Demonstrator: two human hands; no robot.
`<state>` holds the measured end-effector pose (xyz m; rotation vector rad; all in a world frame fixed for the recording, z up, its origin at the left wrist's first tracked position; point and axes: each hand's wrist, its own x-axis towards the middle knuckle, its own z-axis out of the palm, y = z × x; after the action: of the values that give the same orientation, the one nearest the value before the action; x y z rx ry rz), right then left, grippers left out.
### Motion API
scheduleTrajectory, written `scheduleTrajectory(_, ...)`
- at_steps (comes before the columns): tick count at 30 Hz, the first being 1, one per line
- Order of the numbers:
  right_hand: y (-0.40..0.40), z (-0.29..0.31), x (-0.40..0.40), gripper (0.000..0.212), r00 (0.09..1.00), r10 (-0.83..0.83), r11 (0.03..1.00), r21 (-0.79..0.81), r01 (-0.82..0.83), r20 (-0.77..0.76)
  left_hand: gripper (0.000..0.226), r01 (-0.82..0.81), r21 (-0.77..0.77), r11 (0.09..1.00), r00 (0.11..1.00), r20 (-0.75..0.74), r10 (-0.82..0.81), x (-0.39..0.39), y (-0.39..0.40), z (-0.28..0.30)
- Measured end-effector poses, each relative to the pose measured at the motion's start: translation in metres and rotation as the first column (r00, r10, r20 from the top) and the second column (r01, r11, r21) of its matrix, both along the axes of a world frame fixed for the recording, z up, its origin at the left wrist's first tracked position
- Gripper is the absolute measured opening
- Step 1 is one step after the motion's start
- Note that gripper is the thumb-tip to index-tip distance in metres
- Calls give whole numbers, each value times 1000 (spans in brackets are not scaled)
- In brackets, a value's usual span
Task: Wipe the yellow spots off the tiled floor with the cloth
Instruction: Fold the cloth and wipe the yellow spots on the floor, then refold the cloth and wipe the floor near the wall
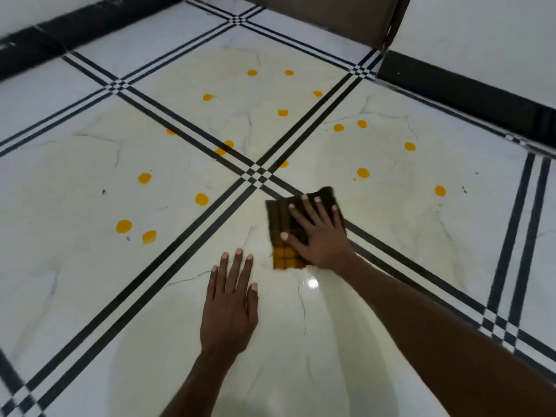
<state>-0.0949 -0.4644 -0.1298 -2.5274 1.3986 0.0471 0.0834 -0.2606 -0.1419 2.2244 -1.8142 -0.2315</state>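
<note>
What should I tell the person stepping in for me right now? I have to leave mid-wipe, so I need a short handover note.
Right hand: flat, fingers spread, pressing the checked cloth onto the floor just below the tile-line crossing.
Left hand: open, palm flat on the bare tile, holding nothing.
Done: the near tile under both hands shows no spots; the cloth's near corner is stained yellow.
Left: yellow spots remain on the other three tiles: left, far and right. The closest to the cloth sits just right of the crossing.

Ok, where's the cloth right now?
In the head view the checked cloth lies flat on the floor just right of centre, under the right hand, just below the crossing of black tile lines.
</note>
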Motion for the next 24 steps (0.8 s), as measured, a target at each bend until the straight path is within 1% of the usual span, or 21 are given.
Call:
scheduleTrajectory(2,4,-2,-24,81,988,-152,988,-16,152,13,60,-4,1,1000,1000,-17,4,3,2,1)
scheduleTrajectory(3,20,-2,-35,81,979,-204,979,-22,204,22,60,-4,4,1000,1000,-23,4,2,2,3)
scheduleTrajectory(5,63,1,-42,81,969,-243,970,-16,244,33,60,-7,3,1000,1000,-28,7,0,2,6)
scheduleTrajectory(7,103,3,-29,77,982,-186,982,45,186,14,59,-9,-2,1000,999,-38,9,0,2,7)
scheduleTrajectory(9,115,3,-12,75,993,-112,989,104,108,40,59,-5,4,1000,999,-46,5,0,3,5)
scheduleTrajectory(12,87,12,-2,68,986,-49,976,217,14,157,61,-18,33,999,997,-74,21,1,0,9)
scheduleTrajectory(14,68,25,-6,59,973,-66,944,330,-11,222,69,-74,68,995,992,-102,81,0,-9,21)
scheduleTrajectory(16,58,41,-14,53,959,-90,916,400,-26,268,70,-122,76,990,986,-104,130,-4,-29,36)
scheduleTrajectory(18,51,52,-27,50,957,-108,909,416,-13,267,60,-148,96,984,969,-183,163,-18,-55,49)
scheduleTrajectory(21,42,60,-40,49,961,-131,912,410,21,242,48,-204,169,964,888,-384,255,-45,-92,60)
scheduleTrajectory(22,42,61,-42,48,957,-146,914,405,33,251,45,-222,195,955,863,-417,286,-52,-103,61)
scheduleTrajectory(24,42,62,-44,46,939,-188,914,400,60,289,40,-238,238,942,849,-420,321,-64,-118,62)
